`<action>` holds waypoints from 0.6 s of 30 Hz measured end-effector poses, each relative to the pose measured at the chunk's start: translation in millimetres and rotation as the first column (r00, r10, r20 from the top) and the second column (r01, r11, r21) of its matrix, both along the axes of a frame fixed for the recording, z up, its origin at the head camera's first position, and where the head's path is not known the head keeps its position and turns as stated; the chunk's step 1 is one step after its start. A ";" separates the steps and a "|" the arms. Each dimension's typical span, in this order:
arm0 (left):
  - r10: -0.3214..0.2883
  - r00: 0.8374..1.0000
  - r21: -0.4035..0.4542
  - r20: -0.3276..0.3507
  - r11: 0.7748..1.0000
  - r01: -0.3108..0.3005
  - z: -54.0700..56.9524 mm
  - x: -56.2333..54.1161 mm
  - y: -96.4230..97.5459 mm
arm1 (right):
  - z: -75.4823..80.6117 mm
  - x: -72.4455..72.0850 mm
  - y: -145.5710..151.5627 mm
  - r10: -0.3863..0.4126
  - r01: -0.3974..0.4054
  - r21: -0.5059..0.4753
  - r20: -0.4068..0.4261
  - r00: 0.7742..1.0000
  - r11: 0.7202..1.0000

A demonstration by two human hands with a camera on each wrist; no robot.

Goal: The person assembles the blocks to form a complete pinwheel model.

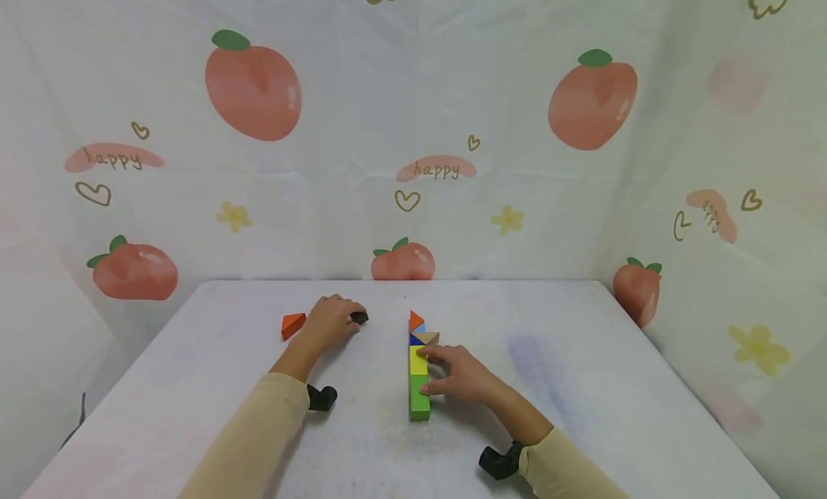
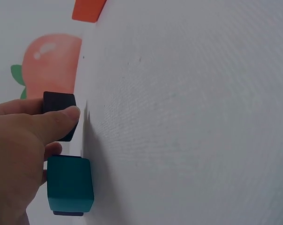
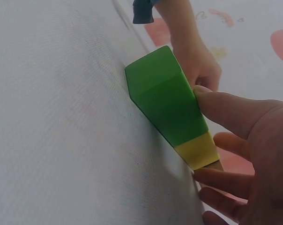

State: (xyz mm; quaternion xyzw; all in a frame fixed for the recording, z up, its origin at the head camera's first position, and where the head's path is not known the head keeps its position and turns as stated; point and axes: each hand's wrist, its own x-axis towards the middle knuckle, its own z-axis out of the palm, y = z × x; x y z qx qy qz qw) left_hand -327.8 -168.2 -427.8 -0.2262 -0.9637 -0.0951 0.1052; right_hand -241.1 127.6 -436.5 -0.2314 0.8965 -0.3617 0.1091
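Observation:
My left hand (image 1: 331, 322) pinches a small black block (image 2: 60, 101) between thumb and fingers over the table's far left part. A teal block (image 2: 70, 185) is beside those fingers in the left wrist view; the hand hides it in the head view. My right hand (image 1: 468, 375) touches a row of coloured blocks from the right, thumb on the green block (image 1: 419, 398) and index finger on the yellow block (image 1: 417, 366). Beyond these lie a dark blue piece (image 1: 415, 339), a wooden triangle (image 1: 426, 337), a light blue piece (image 1: 420, 328) and an orange triangle (image 1: 416, 319).
An orange-red block (image 1: 293, 325) lies left of my left hand. The white table (image 1: 620, 413) meets a hanging cloth printed with fruit at its back. A black camera mount (image 1: 321, 398) sits on my left wrist, another mount (image 1: 500, 462) on my right.

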 end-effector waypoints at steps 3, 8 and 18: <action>-0.011 1.000 0.044 0.024 0.999 0.009 0.9 0.8 0.9 | 0.0 0.0 0.0 0.001 -0.001 0.000 -0.003 1.000 1.000; -0.031 0.998 0.098 0.063 0.995 0.025 0.4 -0.4 2.2 | -2.1 -1.7 0.3 0.014 -0.014 -0.013 -0.005 1.000 1.000; -0.062 0.992 0.162 0.109 0.986 0.044 2.9 2.7 5.4 | -1.8 -1.4 0.1 0.020 -0.020 -0.025 -0.011 1.000 0.999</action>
